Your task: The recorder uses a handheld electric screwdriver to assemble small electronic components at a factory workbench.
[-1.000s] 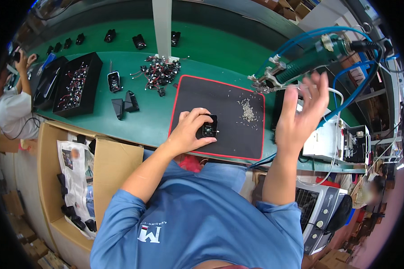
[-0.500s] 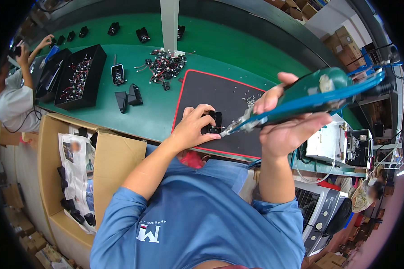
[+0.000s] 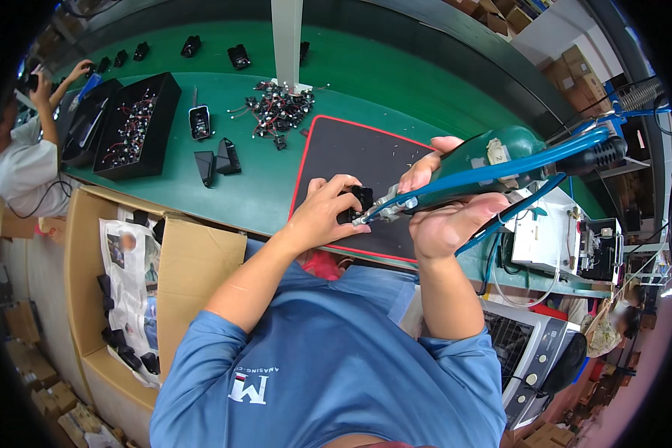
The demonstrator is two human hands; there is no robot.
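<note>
My left hand [image 3: 325, 211] pinches a small black plastic housing [image 3: 364, 196] and steadies it on the red-edged black mat [image 3: 336, 145]. My right hand [image 3: 444, 228] grips a green power screwdriver [image 3: 474, 166] from beneath and around its front, with blue hoses running along it. The screwdriver's metal nose meets the housing's near side beside my left fingertips; the exact contact point is hidden. Tiny silvery screws [image 3: 414, 157] lie scattered on the mat, partly covered by the right hand.
A heap of small wired parts [image 3: 280, 108] lies beyond the mat, by a white post [image 3: 286, 45]. Leftward are two black wedge-shaped pieces [image 3: 227, 158], a small tray [image 3: 199, 122] and a black bin [image 3: 166, 112]. An open carton [image 3: 201, 299] stands beside me. Another person [image 3: 30, 160] works far left.
My right hand and the screwdriver have moved left and nearer, bringing the nose over the housing's near edge. My left hand keeps its hold on the housing.
</note>
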